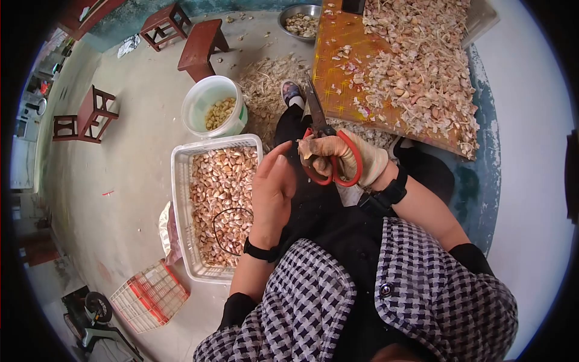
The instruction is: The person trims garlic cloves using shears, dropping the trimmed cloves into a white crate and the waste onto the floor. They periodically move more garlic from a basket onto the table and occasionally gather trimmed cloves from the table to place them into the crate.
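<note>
My right hand (359, 158), in a pale, stained work glove, is closed around the red-handled scissors (321, 114). Their dark blades point away from me, toward the wooden table. A small brownish piece, like a garlic clove, (306, 146) shows at the gloved fingertips. My bare left hand (274, 190) is raised beside it over my lap, index finger and thumb stretched out and nothing seen in them; its other fingers are partly hidden. Just left of that hand stands a white plastic basket (183, 208) full of unpeeled garlic cloves (220, 181).
A wooden table (338, 78) at the right bears heaped garlic and skins (416, 78). Beyond the basket stands a white bucket (196, 99) of peeled cloves. A metal bowl (283, 25), red-brown stools (202, 45) and a wire crate (136, 301) are on the floor.
</note>
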Available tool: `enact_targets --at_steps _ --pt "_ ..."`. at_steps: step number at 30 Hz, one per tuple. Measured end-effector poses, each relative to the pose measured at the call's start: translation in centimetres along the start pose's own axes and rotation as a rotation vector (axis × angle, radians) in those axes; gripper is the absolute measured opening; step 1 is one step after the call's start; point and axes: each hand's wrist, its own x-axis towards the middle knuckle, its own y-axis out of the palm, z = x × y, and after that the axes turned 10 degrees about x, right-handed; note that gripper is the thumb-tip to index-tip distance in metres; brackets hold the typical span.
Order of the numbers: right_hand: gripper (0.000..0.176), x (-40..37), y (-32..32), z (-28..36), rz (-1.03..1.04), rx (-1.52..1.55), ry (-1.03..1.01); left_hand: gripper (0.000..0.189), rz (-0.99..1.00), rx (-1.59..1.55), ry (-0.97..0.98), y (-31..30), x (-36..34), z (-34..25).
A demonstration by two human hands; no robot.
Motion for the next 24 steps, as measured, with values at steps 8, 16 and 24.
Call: enact_targets --at_steps 8,16,24 --pt "0.024 1.7 2.0 -2.6 -0.040 -0.178 0.197 0.010 -0.192 0.064 0.009 -1.3 -1.5 0.5" --pt "0.024 0.9 -2.0 -4.7 -0.040 0.000 0.306 0.012 -0.759 -0.107 -0.356 -14.2 -1.0 4.7" --pt "0.020 -7.0 -7.8 -2.6 -0.321 0.077 0.055 0.027 -0.238 -0.197 -0.217 -9.1 24.4 1.7"
